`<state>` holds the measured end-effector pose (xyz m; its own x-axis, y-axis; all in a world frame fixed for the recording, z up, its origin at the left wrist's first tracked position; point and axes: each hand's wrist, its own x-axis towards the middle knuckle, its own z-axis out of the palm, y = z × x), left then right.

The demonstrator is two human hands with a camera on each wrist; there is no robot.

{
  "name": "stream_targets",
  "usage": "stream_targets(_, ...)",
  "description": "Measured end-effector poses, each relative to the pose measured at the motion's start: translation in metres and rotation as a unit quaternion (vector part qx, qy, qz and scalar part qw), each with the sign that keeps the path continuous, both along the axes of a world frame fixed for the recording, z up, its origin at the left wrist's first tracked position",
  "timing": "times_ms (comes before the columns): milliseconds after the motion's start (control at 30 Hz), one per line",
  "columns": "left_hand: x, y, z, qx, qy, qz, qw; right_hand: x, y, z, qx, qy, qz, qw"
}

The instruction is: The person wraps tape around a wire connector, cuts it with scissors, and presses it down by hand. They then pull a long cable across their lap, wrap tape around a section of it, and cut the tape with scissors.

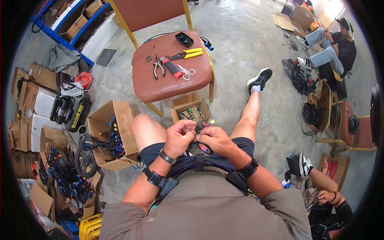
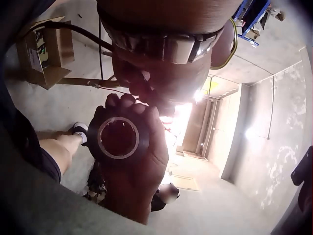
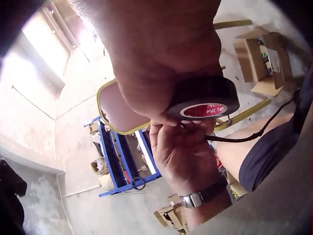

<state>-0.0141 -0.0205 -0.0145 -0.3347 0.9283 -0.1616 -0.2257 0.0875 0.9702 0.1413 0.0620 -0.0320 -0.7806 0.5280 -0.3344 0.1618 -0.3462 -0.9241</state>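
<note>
In the head view both hands meet above the lap. My left hand (image 1: 179, 138) pinches a short black cable (image 1: 199, 127) with a bit of red wire and a yellow connector end (image 1: 212, 121). Curled beside it, my right hand (image 1: 218, 141) holds a roll of black PVC tape (image 1: 204, 148) against its palm, fingertips close to the cable. The right wrist view shows the roll's red label (image 3: 212, 110) and a dark cable (image 3: 234, 139) running from the left hand toward the lap. Fingers hide most of the join.
A chair seat (image 1: 172, 84) ahead bears pliers (image 1: 159, 67), yellow-handled wire strippers (image 1: 186, 54), scissors (image 1: 187, 72) and a black tray (image 1: 184, 39). Cardboard boxes, one with small parts (image 1: 187, 113), another with cables (image 1: 116, 136), stand near the knees. Other people sit at the right.
</note>
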Motion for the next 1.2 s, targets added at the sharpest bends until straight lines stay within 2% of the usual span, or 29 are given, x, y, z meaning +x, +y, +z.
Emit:
stream_targets(100, 0.003, 0.0, -0.004, 0.027, 0.036, 0.011, 0.999, -0.001, 0.0, 0.003, 0.036, 0.008, -0.009, 0.999)
stream_targets(167, 0.005, 0.001, -0.004, 0.03, 0.107, 0.017, 0.994, 0.0, 0.001, 0.0, 0.031, -0.019, 0.0, 0.999)
stream_targets(267, 0.006, -0.001, -0.012, 0.034, 0.172, 0.033, 0.984, 0.0, -0.002, 0.003, 0.036, 0.001, -0.01, 0.999)
stream_targets(367, 0.003, -0.002, -0.014, 0.054, 0.208, 0.024, 0.976, 0.001, -0.004, 0.003, 0.0, 0.012, -0.004, 1.0)
stream_targets(467, 0.002, -0.002, -0.013, 0.038, 0.192, 0.018, 0.981, 0.002, -0.004, 0.015, 0.043, -0.01, 0.028, 0.999)
stream_targets(533, -0.002, 0.001, -0.015, 0.051, 0.19, 0.022, 0.98, -0.001, -0.009, 0.004, 0.026, 0.013, 0.007, 1.0)
stream_targets(633, -0.008, 0.003, -0.005, 0.003, 0.031, 0.0, 1.0, -0.003, -0.014, 0.005, 0.004, 0.036, -0.015, 0.999)
stream_targets(833, -0.019, 0.006, 0.0, 0.021, 0.056, -0.005, 0.998, 0.002, -0.006, 0.015, 0.002, 0.016, 0.023, 1.0)
stream_targets(900, -0.022, 0.007, 0.005, 0.018, 0.079, -0.01, 0.997, 0.0, -0.007, 0.012, 0.001, 0.085, 0.008, 0.996)
stream_targets(1000, -0.032, 0.013, 0.012, 0.027, 0.095, -0.045, 0.994, 0.005, -0.001, 0.027, -0.001, 0.04, -0.006, 0.999)
stream_targets(1133, -0.044, 0.021, 0.022, 0.035, 0.114, -0.086, 0.989, 0.007, 0.007, 0.048, 0.057, 0.038, -0.007, 0.998)
stream_targets(1200, -0.05, 0.025, 0.028, 0.042, 0.166, -0.126, 0.977, 0.008, 0.011, 0.052, 0.071, 0.031, 0.006, 0.997)
